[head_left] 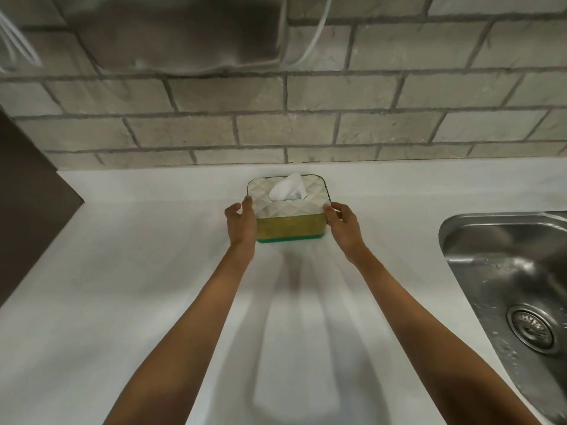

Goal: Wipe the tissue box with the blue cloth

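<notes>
2 bare forearms reach forward over the white counter point(122, 271). The left hand point(241, 222) grips the left end of the tissue box point(290, 223), thumb on the lid's near-left corner, fingers wrapped around the side. The right hand point(342, 223) grips the right end the same way, thumb at the lid's near-right corner. Between the 2 hands the box shows a yellow-gold front with a green base strip and a pale quilted lid; whether its base touches the counter cannot be told. Just beyond the thumbs, a white tissue point(290, 188) sticks up from the lid's opening. Right of the right hand, well apart, lies a steel sink point(491, 271) with water drops. Beyond the box rises a grey brick wall point(306, 118).
</notes>
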Available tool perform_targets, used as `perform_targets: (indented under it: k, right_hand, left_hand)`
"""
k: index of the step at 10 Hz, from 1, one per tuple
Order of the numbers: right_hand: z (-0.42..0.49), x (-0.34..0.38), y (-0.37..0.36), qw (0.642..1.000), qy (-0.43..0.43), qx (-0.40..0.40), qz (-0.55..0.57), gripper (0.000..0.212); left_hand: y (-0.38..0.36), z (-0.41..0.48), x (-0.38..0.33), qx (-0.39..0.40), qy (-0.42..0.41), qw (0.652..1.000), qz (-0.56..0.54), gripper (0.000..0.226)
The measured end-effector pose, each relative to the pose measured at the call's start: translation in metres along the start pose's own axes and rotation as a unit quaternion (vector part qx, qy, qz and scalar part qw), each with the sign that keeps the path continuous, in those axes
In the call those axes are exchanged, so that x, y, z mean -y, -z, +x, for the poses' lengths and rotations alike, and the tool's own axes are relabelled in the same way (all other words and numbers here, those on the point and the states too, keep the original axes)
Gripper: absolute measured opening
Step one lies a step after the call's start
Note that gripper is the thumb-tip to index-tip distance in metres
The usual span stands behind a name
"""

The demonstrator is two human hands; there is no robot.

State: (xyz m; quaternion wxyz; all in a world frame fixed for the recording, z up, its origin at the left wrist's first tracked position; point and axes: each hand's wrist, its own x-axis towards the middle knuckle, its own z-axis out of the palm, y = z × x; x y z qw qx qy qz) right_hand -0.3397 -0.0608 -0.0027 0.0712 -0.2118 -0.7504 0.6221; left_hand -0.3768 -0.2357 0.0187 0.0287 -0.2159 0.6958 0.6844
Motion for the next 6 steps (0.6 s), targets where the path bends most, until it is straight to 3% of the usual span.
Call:
perform_targets:
  k: [5, 6]
  right_hand:
    - [0.017, 0.004, -0.010, 1.000, -0.011, 0.022, 0.010, 0.049]
    - [0.014, 0.006, -0.008, 0.999, -0.022, 0.033, 0.001, 0.055]
  left_hand:
    - [-0.008, 0.027, -0.005, 0.011, -0.018, 1.000, 0.004, 0.054]
    - [-0.006, 0.024, -0.010, 0.015, -0.019, 0.999, 0.046, 0.057]
